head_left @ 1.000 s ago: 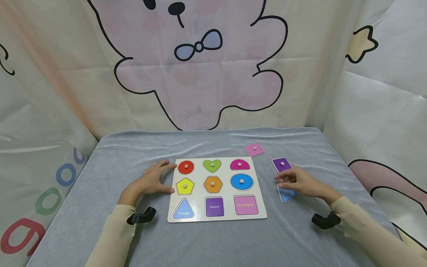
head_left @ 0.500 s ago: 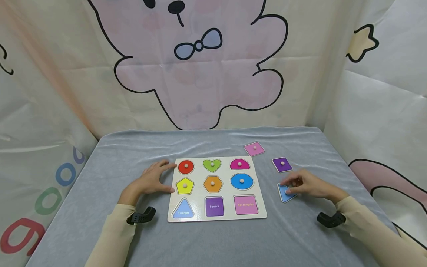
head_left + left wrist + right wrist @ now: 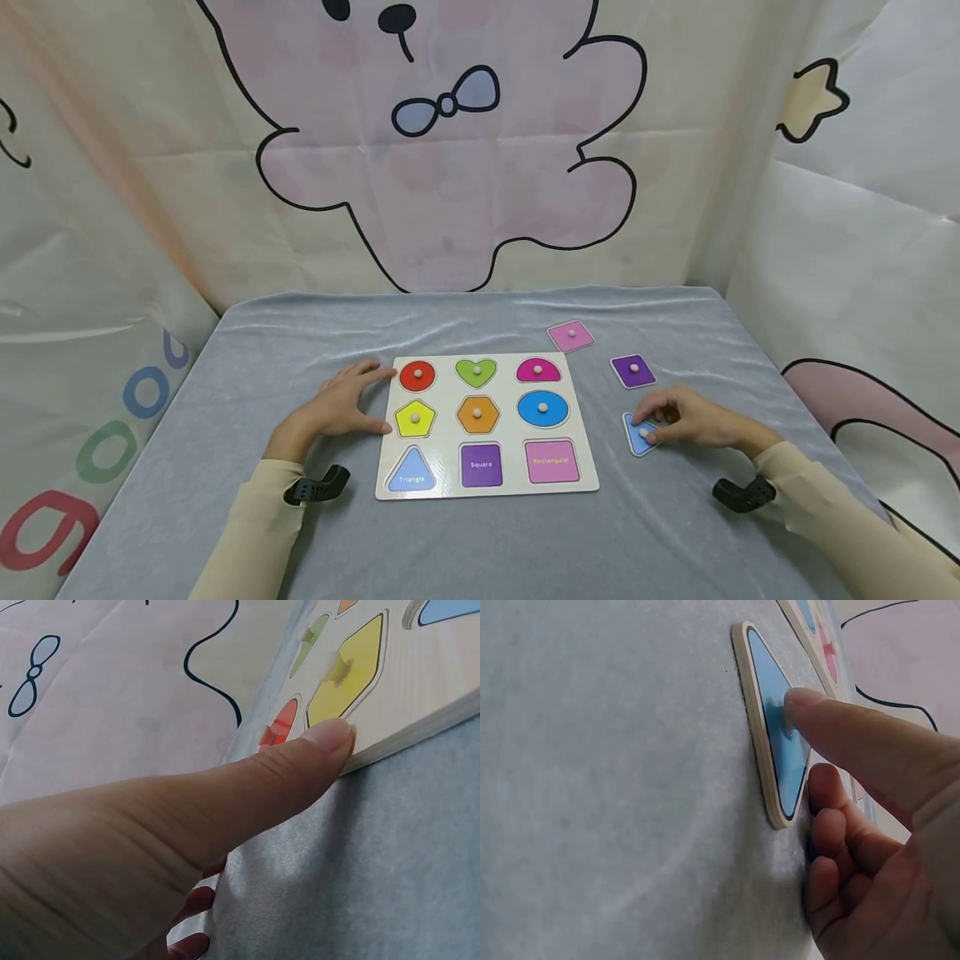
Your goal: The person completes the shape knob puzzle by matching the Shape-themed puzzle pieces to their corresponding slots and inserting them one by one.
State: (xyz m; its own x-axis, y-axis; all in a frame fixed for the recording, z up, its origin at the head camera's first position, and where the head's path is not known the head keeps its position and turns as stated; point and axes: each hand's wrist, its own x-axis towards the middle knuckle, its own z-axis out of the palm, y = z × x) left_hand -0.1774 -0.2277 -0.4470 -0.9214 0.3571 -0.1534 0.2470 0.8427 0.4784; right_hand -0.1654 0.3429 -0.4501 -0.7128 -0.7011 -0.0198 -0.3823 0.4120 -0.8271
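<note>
A white puzzle board [image 3: 446,442] lies flat on the cloth. My left hand [image 3: 337,404] rests at its left edge with thumb and fingers spread; in the left wrist view the thumb [image 3: 300,754] lies on the rim beside the yellow pentagon [image 3: 356,664]. To the right of the board, my right hand [image 3: 693,417] pinches the small knob of a blue triangle piece [image 3: 634,433]. In the right wrist view the thumb [image 3: 840,724] presses that knob, the index fingertip is hidden, and the other fingers curl beside the triangle piece [image 3: 784,772], which lies on the cloth.
A purple square piece [image 3: 633,372] lies just beyond my right hand. A pink rectangular piece [image 3: 572,336] sits by the board's far right corner. Knobbed shapes fill the board's two upper rows; the bottom row shows recesses marked Triangle, Square [image 3: 482,465] and Rectangular.
My right hand has moved slightly right and nearer to me, from over the gap between the purple and blue pieces onto the triangle's knob. The left hand stays put.
</note>
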